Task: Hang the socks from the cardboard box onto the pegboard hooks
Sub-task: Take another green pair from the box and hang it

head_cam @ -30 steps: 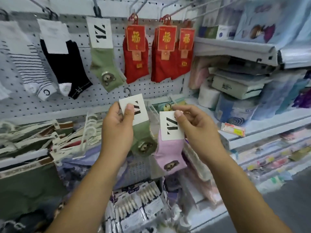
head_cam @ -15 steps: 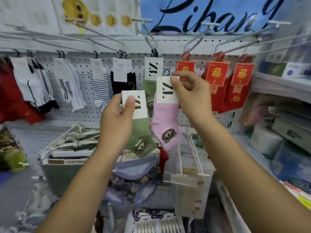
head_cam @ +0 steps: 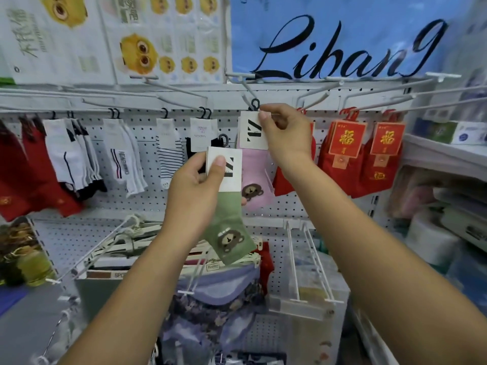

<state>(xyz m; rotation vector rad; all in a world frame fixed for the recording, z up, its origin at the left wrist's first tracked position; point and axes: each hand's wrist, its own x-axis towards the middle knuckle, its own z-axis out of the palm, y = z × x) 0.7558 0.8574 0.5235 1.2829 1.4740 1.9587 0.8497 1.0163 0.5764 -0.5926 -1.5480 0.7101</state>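
A blue banner (head_cam: 342,40) with black script hangs far up on the right. Posters (head_cam: 79,48) of yellow cartoon faces fill the far left. Packaged goods sit along the right shelf (head_cam: 442,152). White hangers (head_cam: 126,237) lie piled lower left.

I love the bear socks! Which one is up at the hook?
The pink sock: the right hand holds it up by the hook. The green sock is lower, in the left hand.
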